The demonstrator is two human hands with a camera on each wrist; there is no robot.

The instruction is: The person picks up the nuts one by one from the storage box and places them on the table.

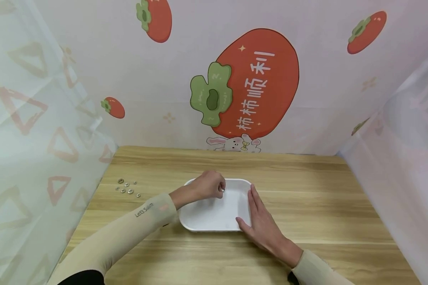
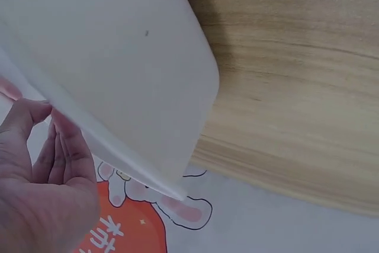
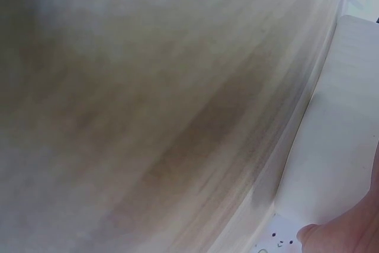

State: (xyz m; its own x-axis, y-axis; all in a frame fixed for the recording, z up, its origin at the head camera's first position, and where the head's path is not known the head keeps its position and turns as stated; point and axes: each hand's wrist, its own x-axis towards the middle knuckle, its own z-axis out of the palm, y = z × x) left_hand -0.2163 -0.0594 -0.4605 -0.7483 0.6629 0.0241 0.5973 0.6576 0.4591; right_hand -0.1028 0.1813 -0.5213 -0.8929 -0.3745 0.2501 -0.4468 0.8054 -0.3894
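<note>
A white rectangular tray [image 1: 214,219] with rounded corners sits on the wooden table. Over its far part, my left hand [image 1: 205,186] pinches a small shiny metal piece [image 1: 223,190] between thumb and fingers. The piece's exact kind is too small to tell. In the left wrist view, the fingers of the left hand [image 2: 50,176] are partly hidden behind the tray wall [image 2: 89,119]. My right hand [image 1: 265,227] rests against the tray's right side, fingers straight along the rim and thumb at the near right corner. In the right wrist view, only the thumb side of that hand [image 3: 346,229] shows.
Several small ring-shaped metal pieces [image 1: 130,191] lie in a loose group on the left of the wooden table [image 1: 324,206]. A printed backdrop [image 1: 256,87] stands behind the table, and pale curtains [image 1: 39,118] hang on both sides.
</note>
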